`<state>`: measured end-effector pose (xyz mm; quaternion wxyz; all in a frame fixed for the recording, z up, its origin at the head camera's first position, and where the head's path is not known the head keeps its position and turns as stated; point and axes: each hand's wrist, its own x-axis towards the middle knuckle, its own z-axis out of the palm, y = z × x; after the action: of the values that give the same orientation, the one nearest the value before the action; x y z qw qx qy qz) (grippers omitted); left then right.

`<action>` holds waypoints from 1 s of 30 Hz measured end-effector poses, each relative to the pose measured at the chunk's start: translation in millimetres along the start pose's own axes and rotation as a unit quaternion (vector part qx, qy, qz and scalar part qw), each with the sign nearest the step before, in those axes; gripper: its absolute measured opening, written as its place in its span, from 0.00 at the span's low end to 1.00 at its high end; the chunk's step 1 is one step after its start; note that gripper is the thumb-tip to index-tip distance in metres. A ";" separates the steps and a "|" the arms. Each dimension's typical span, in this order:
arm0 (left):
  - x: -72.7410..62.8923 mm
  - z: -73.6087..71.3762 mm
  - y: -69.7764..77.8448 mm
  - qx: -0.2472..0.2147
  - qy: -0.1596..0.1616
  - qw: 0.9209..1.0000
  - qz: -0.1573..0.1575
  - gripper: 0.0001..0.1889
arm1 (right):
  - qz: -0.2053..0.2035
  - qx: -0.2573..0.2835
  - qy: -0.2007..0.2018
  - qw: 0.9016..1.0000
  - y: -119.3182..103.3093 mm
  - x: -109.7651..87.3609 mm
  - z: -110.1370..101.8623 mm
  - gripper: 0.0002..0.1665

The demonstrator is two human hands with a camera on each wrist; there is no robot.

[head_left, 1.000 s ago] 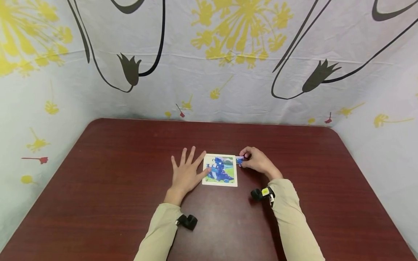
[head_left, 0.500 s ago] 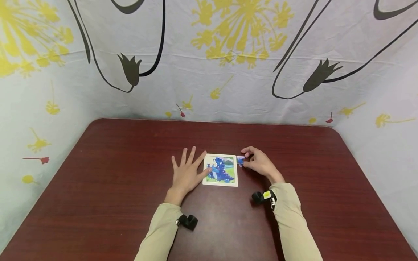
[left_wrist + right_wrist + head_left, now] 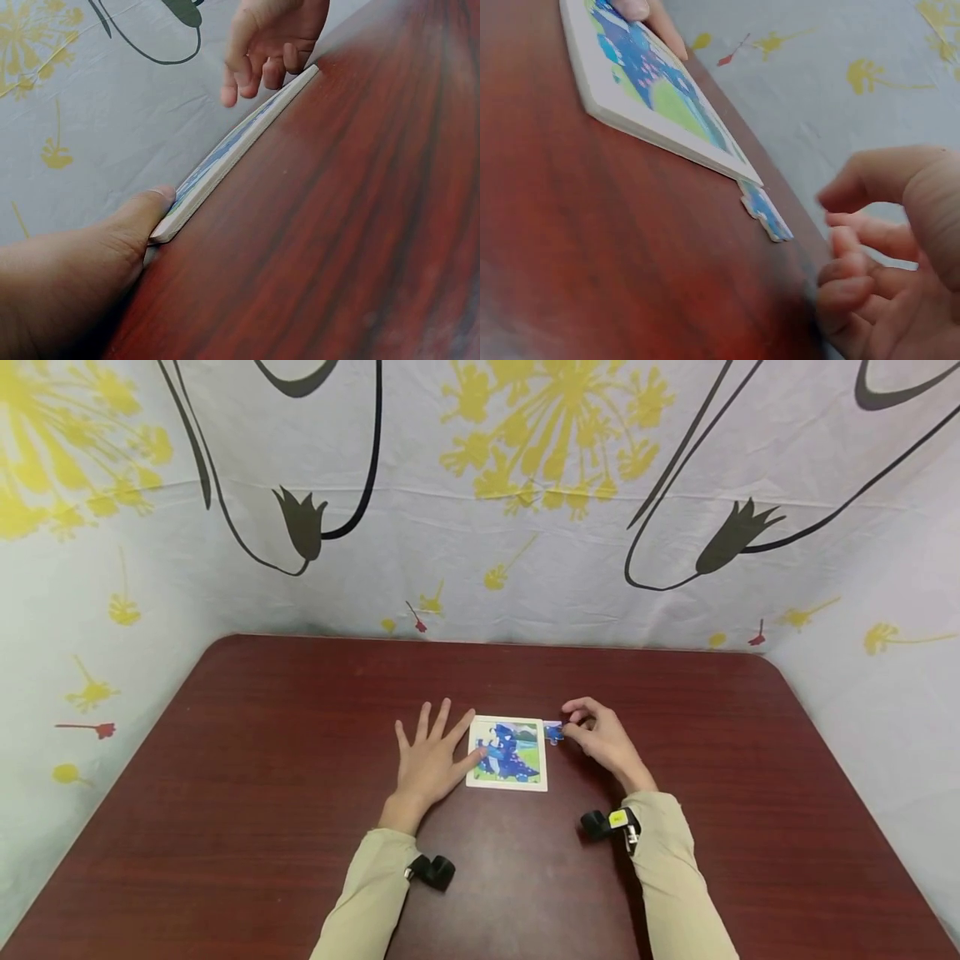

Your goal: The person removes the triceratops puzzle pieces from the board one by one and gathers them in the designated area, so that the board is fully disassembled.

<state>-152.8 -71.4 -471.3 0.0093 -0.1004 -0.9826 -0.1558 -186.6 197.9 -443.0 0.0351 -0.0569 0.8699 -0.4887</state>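
Note:
A square jigsaw puzzle board (image 3: 507,786) with a pale border lies on the table, its picture showing a blue dinosaur. My left hand (image 3: 426,770) is spread at its left side, the thumb resting on the picture. A loose blue puzzle piece (image 3: 553,733) lies against the outside of the right border near the far corner. My right hand (image 3: 604,740) is just right of it. In the right wrist view, the puzzle piece (image 3: 766,213) lies apart from the right hand (image 3: 889,247), whose loosely bent fingers hold nothing. A pale patch shows at the picture's upper left.
The dark red wooden table (image 3: 285,710) has rounded far corners. A pale cloth (image 3: 480,527) with yellow and dark plant prints hangs along its back and sides. Each wrist carries a small black camera, such as the right camera (image 3: 596,825).
My right hand has let go of the puzzle piece and drawn slightly right. The piece stays beside the board's border. My left hand has kept its place.

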 end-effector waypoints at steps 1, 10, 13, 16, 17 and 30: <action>0.2 0.3 -0.1 0.001 -0.001 1.000 0.000 0.38 | -0.005 0.000 0.013 1.000 -0.5 -0.9 1.2 0.15; 0.0 -0.4 0.7 -0.004 0.003 1.000 0.000 0.38 | -0.083 -0.091 -0.010 0.992 -30.4 -2.0 25.1 0.05; -0.5 -0.9 1.1 -0.003 -0.001 1.000 -0.002 0.38 | -0.120 -0.131 -0.078 0.981 -42.2 2.7 34.4 0.07; -0.9 -1.2 1.2 -0.001 0.001 1.000 0.000 0.37 | -0.148 -0.182 -0.140 0.962 -51.1 7.8 41.3 0.12; -1.0 -1.2 1.0 -0.001 0.002 1.000 0.002 0.37 | -0.151 -0.198 -0.157 0.956 -53.1 9.4 42.9 0.14; -1.2 -0.4 -0.4 0.003 0.009 1.000 0.006 0.37 | -0.128 -0.220 -0.223 0.941 -55.6 18.0 45.2 0.20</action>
<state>-151.7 -72.1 -471.1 0.0197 -0.1049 -0.9824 -0.1535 -195.6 128.6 -419.1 0.1521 -0.2821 0.9109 -0.2597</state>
